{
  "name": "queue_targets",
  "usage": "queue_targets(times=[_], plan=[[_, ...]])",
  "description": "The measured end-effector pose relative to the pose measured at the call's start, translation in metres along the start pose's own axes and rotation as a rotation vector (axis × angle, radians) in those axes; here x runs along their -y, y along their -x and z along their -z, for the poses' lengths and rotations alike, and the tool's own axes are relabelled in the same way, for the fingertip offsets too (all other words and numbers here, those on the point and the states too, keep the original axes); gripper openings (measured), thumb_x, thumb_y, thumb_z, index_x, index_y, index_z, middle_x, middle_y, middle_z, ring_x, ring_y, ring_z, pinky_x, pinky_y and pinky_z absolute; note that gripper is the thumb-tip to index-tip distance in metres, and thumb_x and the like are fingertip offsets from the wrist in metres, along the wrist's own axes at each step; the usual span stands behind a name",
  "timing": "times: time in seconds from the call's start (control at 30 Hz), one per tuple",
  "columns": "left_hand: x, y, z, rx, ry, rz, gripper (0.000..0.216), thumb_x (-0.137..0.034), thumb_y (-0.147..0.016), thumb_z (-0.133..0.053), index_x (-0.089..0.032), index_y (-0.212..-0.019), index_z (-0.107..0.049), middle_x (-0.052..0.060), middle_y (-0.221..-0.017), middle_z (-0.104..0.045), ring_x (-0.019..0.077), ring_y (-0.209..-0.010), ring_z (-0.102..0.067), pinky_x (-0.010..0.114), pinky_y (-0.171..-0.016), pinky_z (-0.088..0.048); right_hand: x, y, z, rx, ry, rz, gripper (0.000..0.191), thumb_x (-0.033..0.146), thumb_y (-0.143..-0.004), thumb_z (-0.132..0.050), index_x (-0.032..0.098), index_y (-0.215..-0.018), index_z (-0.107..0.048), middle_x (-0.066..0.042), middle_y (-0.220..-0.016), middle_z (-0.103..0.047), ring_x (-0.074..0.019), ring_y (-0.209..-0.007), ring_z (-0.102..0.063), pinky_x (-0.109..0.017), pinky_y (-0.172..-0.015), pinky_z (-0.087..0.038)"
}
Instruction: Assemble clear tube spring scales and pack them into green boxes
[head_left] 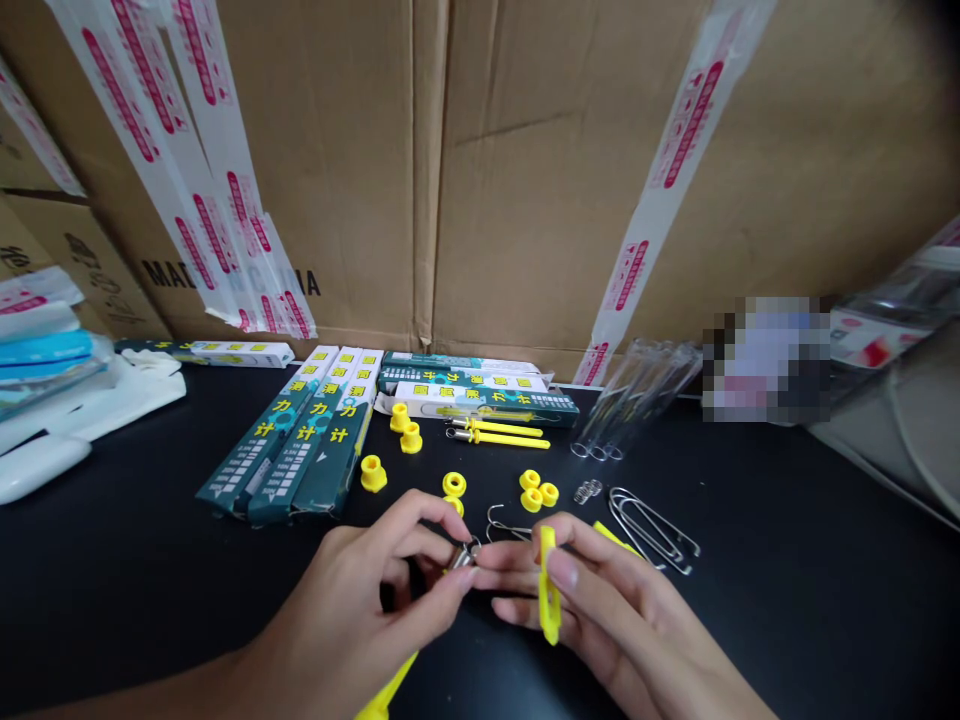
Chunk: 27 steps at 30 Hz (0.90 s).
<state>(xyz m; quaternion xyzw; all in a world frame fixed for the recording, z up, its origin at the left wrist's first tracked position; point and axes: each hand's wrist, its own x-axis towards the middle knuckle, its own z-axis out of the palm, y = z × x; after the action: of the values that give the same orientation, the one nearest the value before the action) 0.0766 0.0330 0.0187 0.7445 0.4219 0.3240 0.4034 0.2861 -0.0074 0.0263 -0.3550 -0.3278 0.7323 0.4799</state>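
Observation:
My left hand pinches a small metal spring between thumb and fingertips, low in the middle of the view. My right hand meets it from the right and grips a flat yellow plastic strip that stands nearly upright. A wire hook lies just beyond the fingertips. Several yellow plastic caps sit on the black table behind the hands. Two yellow rods lie further back, with a loose spring and bent wire clips to the right.
Three teal boxes with yellow print lie side by side at left, more boxes behind the rods. Clear plastic tubes lean at right. Taped cardboard cartons wall off the back. White bags lie at far left.

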Motion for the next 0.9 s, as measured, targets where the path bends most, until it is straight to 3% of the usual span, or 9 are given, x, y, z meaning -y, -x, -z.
queue_targets(times=[0.3,0.47,0.7,0.9], plan=[[-0.004,-0.001,0.000,-0.074,-0.144,-0.040,0.011,-0.021,-0.082,-0.064,-0.026,-0.092,-0.066,-0.009,-0.063,-0.076,0.0093,-0.042,-0.060,0.015,-0.046,-0.046,0.002,0.001,-0.001,0.009,0.120,0.020,0.017,0.040,-0.096,-0.071,0.024,-0.092,-0.067,-0.005,-0.110,-0.080,-0.0201,-0.106,-0.073,-0.036,-0.099,-0.054],[-0.009,-0.003,0.002,-0.079,-0.193,-0.031,0.006,-0.025,-0.082,-0.064,-0.024,-0.085,-0.069,-0.006,-0.068,-0.078,0.0097,-0.044,-0.061,0.016,-0.047,-0.048,0.000,0.002,0.000,0.035,0.182,0.059,0.021,0.045,-0.093,-0.073,0.025,-0.091,-0.066,-0.004,-0.109,-0.080,-0.0208,-0.110,-0.072,-0.034,-0.096,-0.055],[-0.006,0.000,0.000,-0.077,-0.205,-0.086,0.010,-0.019,-0.083,-0.060,-0.026,-0.087,-0.067,-0.012,-0.061,-0.074,0.0072,-0.045,-0.060,0.011,-0.048,-0.047,0.000,0.005,-0.006,-0.064,0.232,0.090,0.025,0.046,-0.085,-0.081,0.025,-0.087,-0.069,-0.004,-0.103,-0.082,-0.0180,-0.094,-0.075,-0.029,-0.089,-0.059],[-0.010,-0.003,0.002,-0.121,-0.208,-0.137,0.006,-0.020,-0.081,-0.061,-0.023,-0.083,-0.064,-0.010,-0.062,-0.074,0.0061,-0.040,-0.058,0.010,-0.045,-0.045,0.001,0.004,-0.002,-0.009,0.279,0.073,0.022,0.046,-0.091,-0.074,0.026,-0.090,-0.068,-0.005,-0.112,-0.080,-0.0207,-0.106,-0.074,-0.032,-0.096,-0.058]])
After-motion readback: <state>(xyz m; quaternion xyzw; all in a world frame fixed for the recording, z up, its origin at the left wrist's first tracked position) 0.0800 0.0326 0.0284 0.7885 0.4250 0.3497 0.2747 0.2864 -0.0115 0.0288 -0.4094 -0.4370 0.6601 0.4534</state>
